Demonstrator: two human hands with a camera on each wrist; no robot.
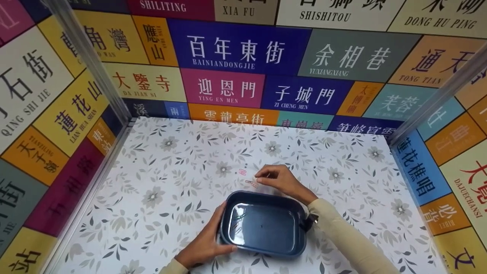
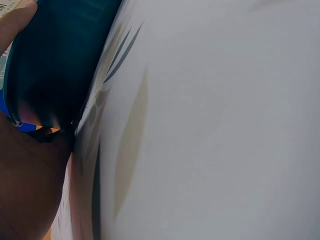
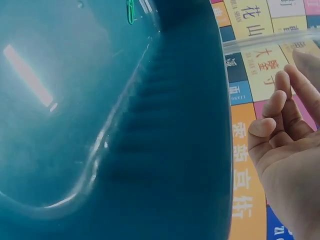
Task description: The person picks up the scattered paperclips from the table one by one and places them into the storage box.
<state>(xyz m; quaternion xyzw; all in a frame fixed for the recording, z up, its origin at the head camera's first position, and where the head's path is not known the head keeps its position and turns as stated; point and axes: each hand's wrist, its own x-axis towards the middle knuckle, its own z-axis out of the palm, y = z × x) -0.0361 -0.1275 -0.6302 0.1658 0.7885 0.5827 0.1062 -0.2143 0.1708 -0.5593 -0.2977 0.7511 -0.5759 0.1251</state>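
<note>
A dark blue rectangular tray (image 1: 266,243) sits on the floral table near the front. My left hand (image 1: 205,243) grips its left rim, fingers along the wall and thumb at the near corner; the left wrist view shows the tray wall (image 2: 50,65) against my palm. Several small paper clips (image 1: 237,222) lie inside at the left; a green clip (image 3: 130,11) shows in the right wrist view. Just beyond the tray my right hand (image 1: 276,179) has its fingers curled, the fingertips pinching at a small pink clip (image 1: 253,183) on the table. Another pink clip (image 1: 243,172) lies a little farther back.
The floral tabletop (image 1: 171,171) is boxed in by walls covered in coloured signs (image 1: 236,49) at the back and both sides. Metal posts (image 1: 91,64) stand at the back corners.
</note>
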